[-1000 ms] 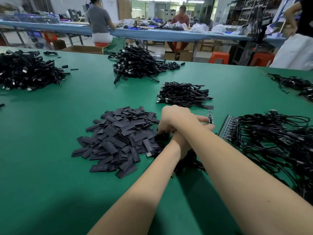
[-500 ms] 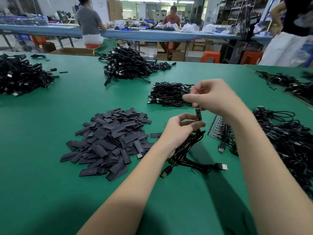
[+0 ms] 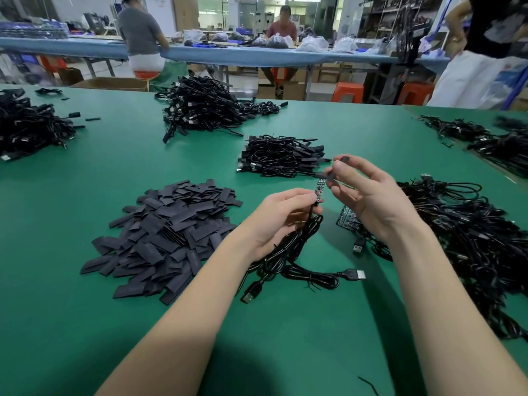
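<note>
Turns right hand [image 3: 368,195] palm-up, pinches black sleeve [image 3: 331,176] at far tip of circuit board [image 3: 405,190], grips cable [image 3: 303,232] below it in left hand [image 3: 283,221]; sleeving seems next.

Bare left grip [image 3: 281,221], bare right grip [image 3: 368,201], bare forearms [image 3: 183,324]

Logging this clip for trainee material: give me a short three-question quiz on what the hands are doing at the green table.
1. True or false: the left hand holds a cable that ends in a small circuit board.
2. What does the right hand pinch? A) a black sleeve B) a USB plug C) a screwdriver
3. Fill in: the pile of loose sleeves lies to the person's ____ of the left hand.
Key: 1 true; 2 A; 3 left.
</note>
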{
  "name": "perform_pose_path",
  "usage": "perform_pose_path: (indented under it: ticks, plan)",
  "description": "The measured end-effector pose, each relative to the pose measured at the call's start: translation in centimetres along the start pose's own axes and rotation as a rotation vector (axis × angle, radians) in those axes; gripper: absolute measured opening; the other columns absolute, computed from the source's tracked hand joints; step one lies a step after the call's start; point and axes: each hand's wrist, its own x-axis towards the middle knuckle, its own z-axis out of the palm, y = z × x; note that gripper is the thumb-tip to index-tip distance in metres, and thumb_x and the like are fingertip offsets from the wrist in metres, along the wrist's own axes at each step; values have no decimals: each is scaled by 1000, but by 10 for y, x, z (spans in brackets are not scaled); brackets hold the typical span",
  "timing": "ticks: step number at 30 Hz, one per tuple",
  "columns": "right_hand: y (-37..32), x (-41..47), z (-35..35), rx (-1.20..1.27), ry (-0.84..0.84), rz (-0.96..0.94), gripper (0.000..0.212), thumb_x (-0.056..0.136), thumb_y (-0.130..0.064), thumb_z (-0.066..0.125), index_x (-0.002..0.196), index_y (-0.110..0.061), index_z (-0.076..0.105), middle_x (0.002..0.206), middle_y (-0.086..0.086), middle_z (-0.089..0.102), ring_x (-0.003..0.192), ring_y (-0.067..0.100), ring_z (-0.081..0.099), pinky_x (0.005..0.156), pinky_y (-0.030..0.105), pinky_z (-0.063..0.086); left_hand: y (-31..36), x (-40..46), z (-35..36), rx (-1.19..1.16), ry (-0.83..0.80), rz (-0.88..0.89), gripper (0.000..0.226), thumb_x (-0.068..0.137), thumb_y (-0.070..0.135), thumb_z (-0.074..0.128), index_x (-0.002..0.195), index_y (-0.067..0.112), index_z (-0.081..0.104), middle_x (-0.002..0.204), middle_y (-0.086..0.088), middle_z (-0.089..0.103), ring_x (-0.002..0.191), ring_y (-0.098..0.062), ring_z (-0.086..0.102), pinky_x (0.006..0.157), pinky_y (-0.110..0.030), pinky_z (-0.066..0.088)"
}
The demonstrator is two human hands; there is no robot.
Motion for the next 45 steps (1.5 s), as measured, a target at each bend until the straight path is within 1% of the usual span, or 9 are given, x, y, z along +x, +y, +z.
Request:
perform_pose_path:
  ticks: [12, 20, 23, 27, 31, 35, 41, 43, 45]
  plan:
    - [7, 0, 5, 123, 30, -72, 26, 72, -17, 82, 96, -11, 73, 89, 9, 76, 78, 14, 72, 70, 17, 57, 2, -3, -5, -36, -43, 20, 16, 97, 14, 57, 97, 10, 72, 77, 2, 70, 70, -6, 64, 67, -16, 52]
    - [11, -2, 9, 26, 32, -98, 22, 76, -12, 80, 97, -10, 71, 89, 12, 77, 77, 15, 72, 72, 19, 57, 4, -5, -8, -16, -74, 36, 16, 99, 12, 55, 99, 9, 70, 78, 2, 69, 71, -5, 64, 67, -14, 50]
    - [10, -4, 8, 31, 2, -90, 26, 73, -14, 81, 97, -11, 72, 90, 12, 76, 79, 14, 72, 73, 20, 57, 6, -6, -10, 10, -95, 40, 14, 96, 13, 57, 100, 9, 69, 77, 2, 70, 72, -4, 64, 67, -14, 50]
    - [7, -7, 5, 68, -98, 25, 11, 72, -17, 79, 83, -21, 80, 88, 5, 76, 76, 10, 72, 69, 16, 57, 12, -10, -16, 60, -176, 50, 17, 86, 19, 61, 98, 8, 69, 76, 2, 67, 72, -4, 63, 68, -15, 49]
    - [4, -8, 1, 59, -188, 98, 13, 73, -17, 78, 86, -21, 78, 87, 4, 76, 73, 9, 71, 66, 16, 57, 21, -14, -23, 194, -245, 49, 16, 89, 20, 61, 98, 9, 68, 78, 3, 66, 75, -5, 61, 72, -15, 47]
    - [0, -9, -2, 34, -267, 85, 21, 70, -20, 82, 90, -20, 77, 90, 6, 75, 66, 6, 69, 69, 17, 57, 22, -15, -24, 219, -258, 59, 12, 92, 17, 64, 99, 8, 67, 79, 2, 67, 76, -5, 62, 72, -14, 47]
    - [13, -11, 3, 169, -233, 73, 23, 67, -18, 81, 88, -21, 72, 87, 2, 75, 70, 9, 70, 67, 17, 57, 21, -15, -27, 197, -247, 59, 10, 91, 20, 65, 96, 11, 70, 79, 2, 66, 76, -7, 60, 74, -17, 46]
    - [10, -10, 2, 120, -241, 78, 23, 71, -16, 77, 93, -18, 68, 88, 3, 76, 70, 9, 70, 68, 17, 57, 22, -15, -28, 214, -240, 55, 14, 89, 21, 62, 96, 12, 70, 78, 2, 66, 76, -6, 61, 73, -16, 46]
    - [0, -10, -2, 15, -274, 55, 24, 69, -18, 82, 92, -19, 74, 91, 5, 76, 75, 9, 72, 71, 18, 58, 24, -15, -28, 233, -237, 63, 12, 90, 20, 66, 97, 10, 70, 79, 2, 67, 76, -6, 62, 72, -16, 47]
